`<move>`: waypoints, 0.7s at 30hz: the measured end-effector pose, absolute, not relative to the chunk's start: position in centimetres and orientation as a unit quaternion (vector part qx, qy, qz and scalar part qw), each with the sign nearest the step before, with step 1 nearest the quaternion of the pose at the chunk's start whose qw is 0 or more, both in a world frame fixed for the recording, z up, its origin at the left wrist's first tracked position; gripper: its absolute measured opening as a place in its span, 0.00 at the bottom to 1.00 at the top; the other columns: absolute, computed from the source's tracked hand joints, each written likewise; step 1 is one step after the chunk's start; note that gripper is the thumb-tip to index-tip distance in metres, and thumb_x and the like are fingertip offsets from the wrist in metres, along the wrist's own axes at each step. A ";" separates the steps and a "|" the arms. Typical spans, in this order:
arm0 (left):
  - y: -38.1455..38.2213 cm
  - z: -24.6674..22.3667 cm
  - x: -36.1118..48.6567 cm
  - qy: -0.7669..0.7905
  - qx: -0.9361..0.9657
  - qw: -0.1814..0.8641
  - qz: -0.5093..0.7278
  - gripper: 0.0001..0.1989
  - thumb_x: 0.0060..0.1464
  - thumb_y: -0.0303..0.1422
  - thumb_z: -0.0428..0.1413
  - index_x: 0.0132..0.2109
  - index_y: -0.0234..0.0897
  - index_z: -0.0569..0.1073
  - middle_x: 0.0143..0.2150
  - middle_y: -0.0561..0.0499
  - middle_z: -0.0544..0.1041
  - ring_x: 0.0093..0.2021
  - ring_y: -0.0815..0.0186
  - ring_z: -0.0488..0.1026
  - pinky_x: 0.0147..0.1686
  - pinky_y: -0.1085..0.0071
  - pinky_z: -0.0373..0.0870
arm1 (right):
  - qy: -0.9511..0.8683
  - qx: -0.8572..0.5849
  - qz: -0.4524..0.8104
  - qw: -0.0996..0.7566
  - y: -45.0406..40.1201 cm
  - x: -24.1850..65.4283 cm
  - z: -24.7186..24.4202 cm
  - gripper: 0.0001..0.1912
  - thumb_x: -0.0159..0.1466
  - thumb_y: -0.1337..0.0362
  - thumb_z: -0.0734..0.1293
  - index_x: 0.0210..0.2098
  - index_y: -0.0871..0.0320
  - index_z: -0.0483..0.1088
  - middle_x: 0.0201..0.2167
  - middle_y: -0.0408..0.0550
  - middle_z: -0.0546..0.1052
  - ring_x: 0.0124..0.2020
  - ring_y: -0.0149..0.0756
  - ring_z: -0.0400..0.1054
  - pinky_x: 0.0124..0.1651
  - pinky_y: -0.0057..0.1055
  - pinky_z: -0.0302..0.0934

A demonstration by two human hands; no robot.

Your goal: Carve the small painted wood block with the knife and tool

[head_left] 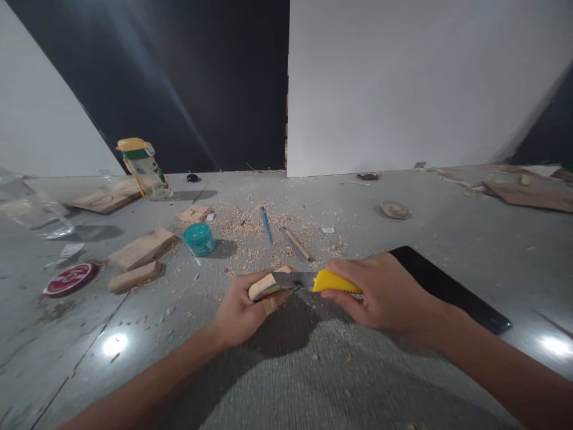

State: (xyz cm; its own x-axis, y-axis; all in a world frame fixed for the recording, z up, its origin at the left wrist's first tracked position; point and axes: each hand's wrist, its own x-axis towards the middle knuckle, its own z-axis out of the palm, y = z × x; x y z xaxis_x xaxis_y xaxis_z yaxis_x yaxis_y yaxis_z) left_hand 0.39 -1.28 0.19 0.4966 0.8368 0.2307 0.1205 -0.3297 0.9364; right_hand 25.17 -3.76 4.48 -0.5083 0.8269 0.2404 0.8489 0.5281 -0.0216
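Note:
Near the middle of the view, my left hand (242, 310) is closed around a small piece of wood (264, 286), pale with coloured marks along its side. A bandage or tape strip shows on one finger. My right hand (385, 292) grips a yellow utility knife (333, 282). Its extended metal blade points left and lies against the top of the wood, though the exact contact is hard to make out. Beyond both hands, a blue pencil-like stick (267, 225) and a tan wooden-handled tool (297, 243) lie among wood shavings (242, 224).
A teal round jar (199, 240), wood blocks (142, 248) and a red round lid (70, 280) are on the left. Farther back stands a bottle with a yellow cap (145, 169). A black flat device (447, 289) lies beside my right wrist. White and dark panels (403, 83) stand behind.

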 end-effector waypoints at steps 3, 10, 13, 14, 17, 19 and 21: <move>-1.9 0.5 0.1 0.316 0.745 0.482 0.337 0.13 0.54 0.35 0.58 0.44 0.32 0.79 0.28 0.51 0.74 0.24 0.71 0.64 0.24 0.77 0.60 | -0.806 -0.570 -0.072 0.146 -1.9 29.2 4.2 0.16 0.67 0.53 0.58 0.40 0.56 0.70 0.21 0.45 0.74 0.20 0.37 0.66 0.25 0.30 0.46; -2.1 -0.1 0.3 0.326 0.698 0.560 0.306 0.15 0.53 0.38 0.59 0.43 0.33 0.79 0.31 0.48 0.77 0.27 0.69 0.67 0.26 0.76 0.63 | -0.775 -0.597 0.002 0.209 -1.2 32.5 4.7 0.17 0.69 0.52 0.55 0.40 0.57 0.67 0.26 0.46 0.74 0.24 0.38 0.67 0.29 0.32 0.56; -1.7 -0.3 0.3 0.343 0.678 0.565 0.322 0.15 0.52 0.40 0.60 0.42 0.34 0.80 0.31 0.48 0.76 0.27 0.69 0.67 0.26 0.76 0.63 | -0.824 -0.538 0.073 0.162 -2.9 28.6 5.1 0.16 0.70 0.52 0.55 0.37 0.56 0.66 0.25 0.43 0.73 0.24 0.35 0.66 0.28 0.31 0.54; -1.6 -0.3 0.3 0.339 0.680 0.565 0.322 0.15 0.52 0.40 0.61 0.41 0.34 0.80 0.30 0.48 0.76 0.27 0.69 0.66 0.26 0.76 0.62 | -0.833 -0.526 0.081 0.151 -3.5 27.3 5.1 0.16 0.70 0.53 0.55 0.36 0.55 0.66 0.25 0.43 0.73 0.24 0.34 0.66 0.28 0.30 0.53; -1.5 -0.1 0.3 0.316 0.681 0.570 0.335 0.14 0.52 0.40 0.61 0.40 0.34 0.80 0.30 0.49 0.74 0.27 0.70 0.64 0.26 0.76 0.61 | -0.854 -0.497 0.065 0.140 -4.8 24.9 4.9 0.18 0.68 0.50 0.57 0.32 0.55 0.67 0.22 0.41 0.73 0.22 0.33 0.66 0.27 0.30 0.49; -1.4 0.0 0.3 0.308 0.683 0.570 0.338 0.13 0.52 0.39 0.61 0.40 0.33 0.79 0.30 0.50 0.73 0.27 0.70 0.63 0.26 0.76 0.61 | -0.858 -0.493 0.039 0.138 -5.2 24.3 4.7 0.20 0.67 0.47 0.57 0.29 0.55 0.66 0.20 0.40 0.72 0.21 0.34 0.66 0.26 0.30 0.46; -1.4 0.0 0.4 0.307 0.687 0.570 0.331 0.14 0.52 0.40 0.60 0.40 0.32 0.79 0.29 0.50 0.72 0.27 0.70 0.61 0.26 0.76 0.60 | -0.858 -0.496 0.016 0.135 -5.4 24.2 4.5 0.22 0.67 0.45 0.56 0.28 0.55 0.66 0.19 0.40 0.71 0.20 0.34 0.67 0.26 0.31 0.44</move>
